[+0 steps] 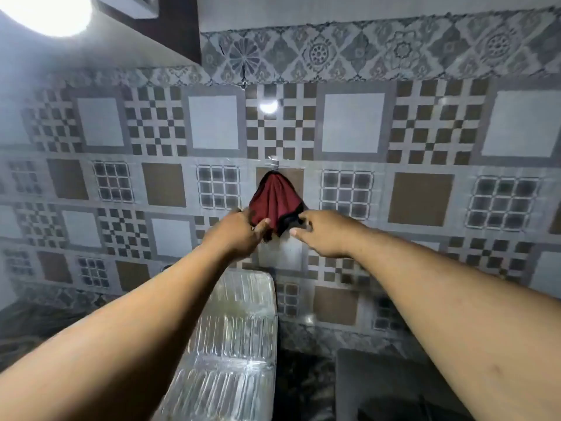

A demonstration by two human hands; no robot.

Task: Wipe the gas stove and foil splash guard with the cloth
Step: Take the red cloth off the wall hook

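Note:
A dark red cloth [274, 200] with a black edge hangs from a small clear hook [274, 161] on the tiled wall. My left hand [239, 230] pinches the cloth's lower left corner between thumb and fingers. My right hand [321, 232] touches the cloth's lower right black edge with its fingers spread; whether it grips is unclear. The silver foil splash guard [233, 335] stands upright below the hands, between my forearms. The gas stove is not clearly in view.
The patterned tiled wall [425, 192] fills the view. A dark countertop [303, 384] lies at the bottom, with a dark flat object [379, 378] at the lower right. A bright lamp [48, 10] glares at the top left beside a cabinet [176, 25].

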